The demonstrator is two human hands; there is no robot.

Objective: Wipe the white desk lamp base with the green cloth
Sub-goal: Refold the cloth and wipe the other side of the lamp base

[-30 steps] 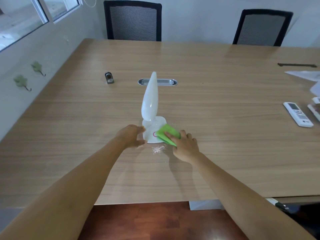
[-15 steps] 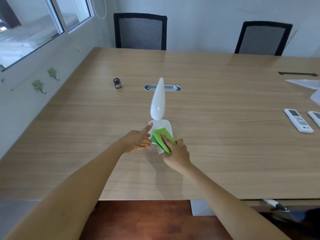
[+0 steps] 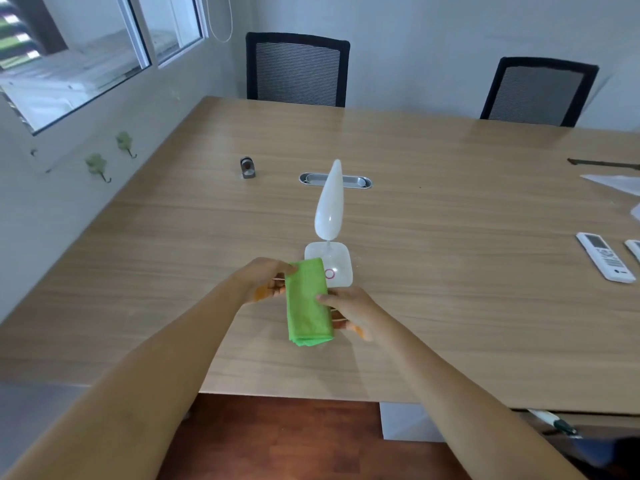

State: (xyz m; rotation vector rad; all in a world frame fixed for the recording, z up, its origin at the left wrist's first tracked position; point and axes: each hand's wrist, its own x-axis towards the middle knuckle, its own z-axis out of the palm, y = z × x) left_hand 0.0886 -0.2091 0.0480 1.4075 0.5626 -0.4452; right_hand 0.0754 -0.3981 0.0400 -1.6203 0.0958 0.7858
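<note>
One folded green cloth [image 3: 308, 301] held between both hands above desk [image 3: 450, 306], near edge of lamp base [image 3: 337, 263]. Left hand [image 3: 265, 280] grip pinches cloth's far left corner; right hand [image 3: 349, 311] grip clamps its right side. One white lamp [image 3: 329, 209] upright. Two remotes [image 3: 604, 257], two chairs [image 3: 296, 69], two wall hooks [image 3: 98, 166].

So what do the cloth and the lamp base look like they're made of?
Green cloth: soft fabric with a fine ribbed weave, probably microfibre; it is folded in layers. Lamp base: smooth, glossy white, likely plastic, with soft reflections and rounded corners.
</note>
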